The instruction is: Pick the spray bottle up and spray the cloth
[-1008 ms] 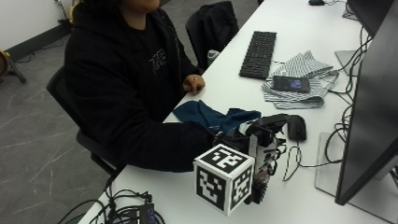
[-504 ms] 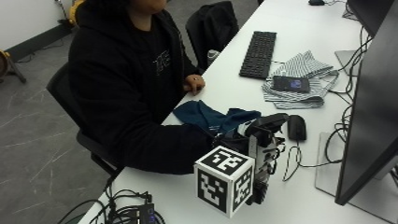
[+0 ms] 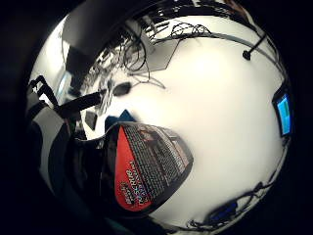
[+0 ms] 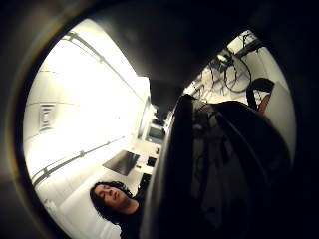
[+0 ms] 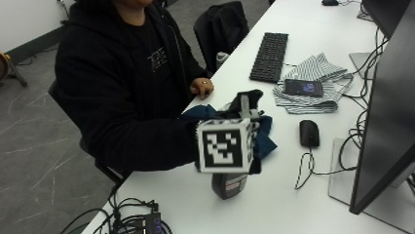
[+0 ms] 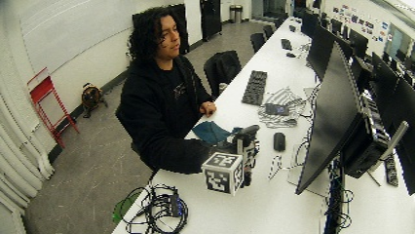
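My gloved right hand (image 5: 248, 101) grips the top of a dark spray bottle (image 5: 228, 186) near the table's front. The bottle stands upright. Its base is at or just above the white table (image 5: 279, 209); I cannot tell which. In the little finger side palm view its red and black label (image 3: 142, 169) is close below the palm. A dark blue cloth (image 5: 264, 142) lies crumpled on the table right behind the hand and bottle, also seen in the wide view (image 6: 209, 131). The bottle's nozzle is hidden by the glove.
A black mouse (image 5: 309, 132) lies right of the cloth. Farther back are a keyboard (image 5: 269, 48) and a striped cloth (image 5: 314, 73) with a phone on it. A monitor (image 5: 389, 122) stands along the right. The bare left hand (image 5: 202, 87) rests at the table's edge.
The gloved hand has risen and shifted left with the spray bottle in its grip. The cloth, mouse and keyboard have stayed put.
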